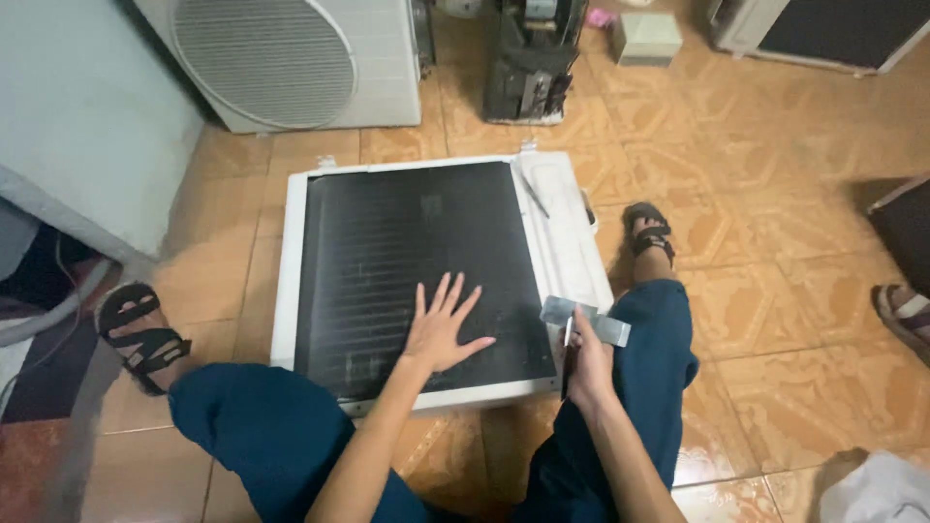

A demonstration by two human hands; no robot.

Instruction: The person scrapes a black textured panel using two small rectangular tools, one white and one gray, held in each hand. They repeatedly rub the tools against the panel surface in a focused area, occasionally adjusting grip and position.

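Left hand (441, 329) flat on coil panel (387, 242); right hand (588, 358) gripping comb (584, 321).

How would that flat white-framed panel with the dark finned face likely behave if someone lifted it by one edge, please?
The finned panel would probably stay stiff, given its white frame all round. The thin fins under the left hand look easily bent. It lies flat on the tiled floor, so it should slide rather than tip.
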